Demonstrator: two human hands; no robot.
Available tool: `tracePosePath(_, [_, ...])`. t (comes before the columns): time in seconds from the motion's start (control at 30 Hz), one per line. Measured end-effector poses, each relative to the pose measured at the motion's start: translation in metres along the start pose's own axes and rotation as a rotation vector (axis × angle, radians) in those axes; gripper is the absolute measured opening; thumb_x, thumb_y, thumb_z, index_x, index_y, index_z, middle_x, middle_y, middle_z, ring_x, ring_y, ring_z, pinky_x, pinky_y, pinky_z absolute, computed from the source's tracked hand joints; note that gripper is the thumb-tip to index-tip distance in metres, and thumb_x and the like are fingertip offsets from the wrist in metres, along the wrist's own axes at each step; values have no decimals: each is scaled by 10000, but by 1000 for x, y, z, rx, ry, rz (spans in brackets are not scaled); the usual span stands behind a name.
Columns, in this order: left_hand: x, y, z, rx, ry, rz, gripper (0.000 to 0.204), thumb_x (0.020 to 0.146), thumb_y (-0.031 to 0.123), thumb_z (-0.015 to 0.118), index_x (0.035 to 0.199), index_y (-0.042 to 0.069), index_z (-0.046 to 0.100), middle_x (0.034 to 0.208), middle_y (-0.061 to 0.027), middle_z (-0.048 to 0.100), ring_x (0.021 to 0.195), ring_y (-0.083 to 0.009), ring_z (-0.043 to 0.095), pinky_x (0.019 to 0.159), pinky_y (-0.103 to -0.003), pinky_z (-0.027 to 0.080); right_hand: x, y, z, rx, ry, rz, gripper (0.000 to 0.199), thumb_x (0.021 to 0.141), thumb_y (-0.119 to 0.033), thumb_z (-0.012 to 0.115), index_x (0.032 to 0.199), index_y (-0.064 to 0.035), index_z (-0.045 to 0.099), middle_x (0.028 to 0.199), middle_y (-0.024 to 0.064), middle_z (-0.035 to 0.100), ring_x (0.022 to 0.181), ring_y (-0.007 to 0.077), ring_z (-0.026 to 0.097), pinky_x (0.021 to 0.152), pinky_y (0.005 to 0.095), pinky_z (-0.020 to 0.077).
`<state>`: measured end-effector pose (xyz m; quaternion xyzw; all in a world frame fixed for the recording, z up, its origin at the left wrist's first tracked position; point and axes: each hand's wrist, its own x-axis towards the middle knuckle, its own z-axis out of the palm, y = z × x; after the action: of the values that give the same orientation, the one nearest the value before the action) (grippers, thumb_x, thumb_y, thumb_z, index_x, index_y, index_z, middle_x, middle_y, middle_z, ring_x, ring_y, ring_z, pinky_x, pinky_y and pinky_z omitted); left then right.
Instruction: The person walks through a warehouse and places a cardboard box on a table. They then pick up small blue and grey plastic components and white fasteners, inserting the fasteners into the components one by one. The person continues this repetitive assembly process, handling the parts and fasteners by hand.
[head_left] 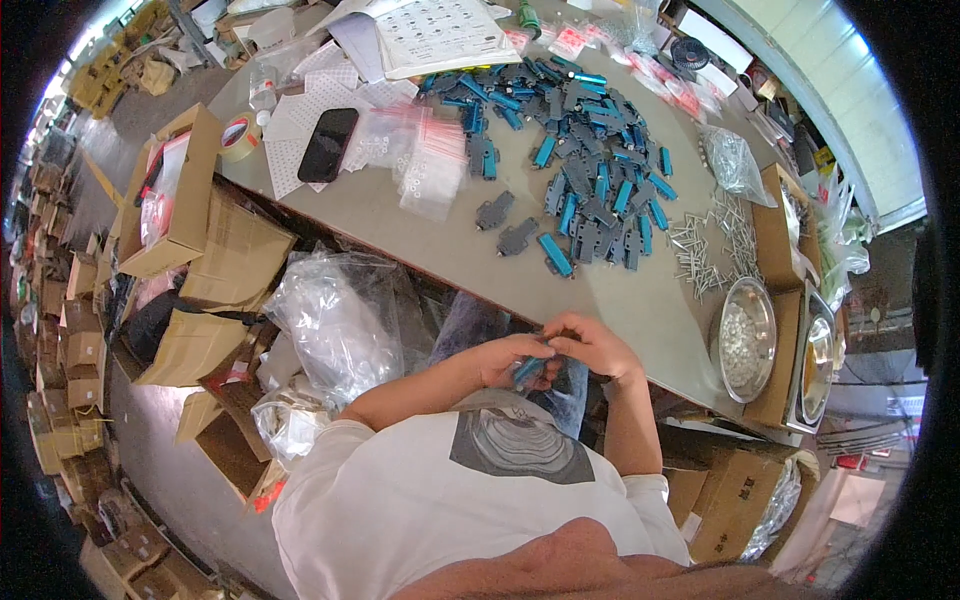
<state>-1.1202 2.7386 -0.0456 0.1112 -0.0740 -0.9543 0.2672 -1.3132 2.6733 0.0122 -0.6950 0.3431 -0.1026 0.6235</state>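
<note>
Close to my chest, just off the table's near edge, my left hand (515, 362) is closed around a small blue-and-grey part (529, 370). My right hand (597, 346) meets it from the right, with thumb and fingers pinched together over the left fingertips. Whatever the right fingers pinch is too small to make out. Ahead on the grey table (420, 235) lies a large heap of blue and dark grey parts (590, 150). Two grey parts (517, 238) and a blue one (555, 255) sit at its near side.
Loose metal screws (695, 250) lie right of the heap, near a steel bowl (765, 315) of small pieces. Small clear bags (432, 185), a black phone (328, 145) and a tape roll (239, 137) lie leftward. Cardboard boxes (165, 255) and a plastic bag (340, 320) stand beside the table.
</note>
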Motion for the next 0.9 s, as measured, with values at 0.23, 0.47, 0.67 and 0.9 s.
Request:
tracePosePath(0.23, [-21,1,2,11,268,-71,430,872,373,588,1220,144,480,1170,-106,546,1055,-248,535,814,-535,471,49,-15,6,-921,754,-225,284,787,-72,639,1063,-64,573,940,104,599,801,299,600,680,367,502])
tracePosePath(0.47, [-35,-2,-4,-54,299,-64,437,886,468,529,1214,180,496,1318,-122,477,1131,-272,500,832,-593,442,50,13,5,-1092,866,-278,334,726,-36,650,1050,-87,588,958,81,611,826,290,603,676,380,521])
tracePosePath(0.67, [-31,16,6,16,216,-21,509,901,492,488,1261,135,457,1276,-168,511,1036,-283,569,831,-479,481,42,3,-10,-604,1034,-288,153,739,-15,627,890,-12,654,830,120,644,693,231,630,617,325,507])
tracePosePath(0.9, [-14,32,10,77,172,-65,622,899,566,449,1278,74,432,1191,-155,554,985,-248,583,826,-470,480,29,16,-33,-2,840,-85,147,798,-62,628,910,27,663,710,40,629,621,106,546,578,250,449])
